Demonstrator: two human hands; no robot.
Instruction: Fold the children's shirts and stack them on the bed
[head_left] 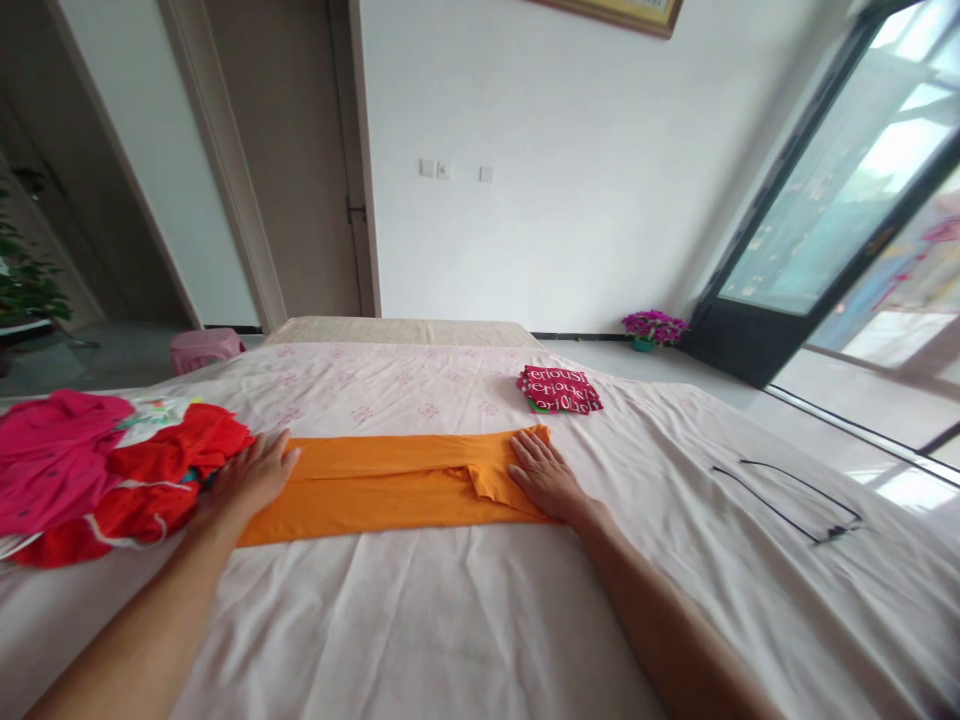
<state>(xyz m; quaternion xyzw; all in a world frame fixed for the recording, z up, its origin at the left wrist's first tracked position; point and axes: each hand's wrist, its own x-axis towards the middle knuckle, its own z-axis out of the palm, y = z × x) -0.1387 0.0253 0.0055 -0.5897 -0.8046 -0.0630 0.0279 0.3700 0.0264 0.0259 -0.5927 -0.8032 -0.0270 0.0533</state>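
Head view. An orange garment (360,500) lay flat across the middle of the pale, flower-printed sheet (397,610), folded into a long strip running left to right, a sleeve-like flap toward its right end. The person's left hand (255,472) was palm down at the left end, opened out, fingers extended, gripping nothing that I could see. The right hand (546,474) pressed flat on the right end, fingers straight and slightly spread, no grip on the cloth. Left of the left hand, just beside it: a loose heap of clothes, bright pink (64,455) and red (161,455) pieces. Beyond the right hand, a folded maroon cloth (564,390) with white lettering. Farther right, eyeglasses (834,534) with arms unfolded. Far left, past the sheet, a pink stool (206,350).
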